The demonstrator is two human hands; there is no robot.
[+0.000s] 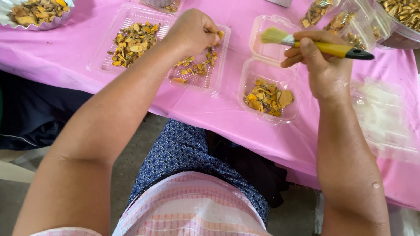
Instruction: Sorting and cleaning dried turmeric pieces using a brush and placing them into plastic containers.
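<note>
At a table draped in pink cloth [65, 52], a person's left hand [192, 31] reaches into an open clear plastic tray [214, 78], its fingers bunched tight around a small yellow-orange dried slice [220, 34] pinched at the fingertips over the tray's far right corner. More slices lie scattered in the tray's right half and heaped in its left half. To the right, the right hand [321, 61] grips a yellow-handled paintbrush [323, 46], fingers curled firmly round the handle and thumb pressed along it, pale bristles pointing left above the raised lid of a small clear clamshell box [267, 78]. The near half of that box holds a pile of the same dried slices. A crinkled foil dish [8, 19] of slices sits at the far left; further clear packs [354, 26] and a metal bowl [400, 37] stand far right. Empty clear containers [385, 118] are stacked at the near right.
</note>
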